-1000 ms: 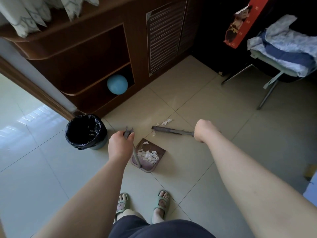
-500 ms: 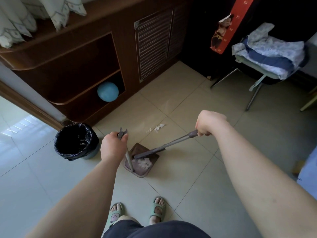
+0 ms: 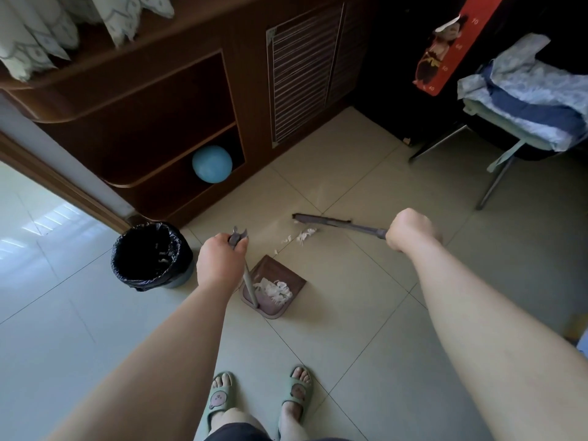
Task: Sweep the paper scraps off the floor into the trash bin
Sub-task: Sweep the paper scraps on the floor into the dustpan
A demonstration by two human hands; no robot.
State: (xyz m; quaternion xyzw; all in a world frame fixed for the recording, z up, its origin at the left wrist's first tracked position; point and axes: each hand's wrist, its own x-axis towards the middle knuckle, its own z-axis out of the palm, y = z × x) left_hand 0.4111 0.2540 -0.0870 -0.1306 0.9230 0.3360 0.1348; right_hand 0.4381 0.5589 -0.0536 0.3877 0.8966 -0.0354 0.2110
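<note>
Broom (image 3: 324, 221) swung back out of dustpan (image 3: 280, 280), right hand (image 3: 412, 230) gripping it, left hand (image 3: 219, 262) holding dustpan handle; scraps (image 3: 305, 234) at centre frame await sweeping.

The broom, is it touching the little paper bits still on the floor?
Apart. In the head view, bare tile shows between the broom head and the paper bits nearer the dustpan.

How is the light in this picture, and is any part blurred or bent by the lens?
Head view: bright daylight glares on the floor tiles at left, while the cabinet and the far right corner stay dark; the wide lens bends the shelf edges and stretches both forearms; the broom in the right hand looks slightly smeared, but the dustpan held by the left hand and the paper scraps are fairly sharp.
</note>
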